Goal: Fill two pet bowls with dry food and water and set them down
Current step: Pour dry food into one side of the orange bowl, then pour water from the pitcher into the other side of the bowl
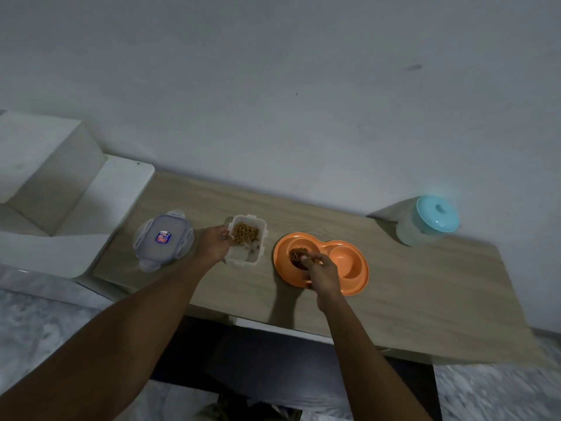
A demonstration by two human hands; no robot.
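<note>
bare tabletop (425,299) right, jar (426,221) behind

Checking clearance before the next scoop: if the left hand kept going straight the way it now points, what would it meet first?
The left hand already rests against the near-left wall of the open food container. Pushed further, it would likely press into that wall, then the kibble inside. Depth is hard to judge from this single view.
</note>
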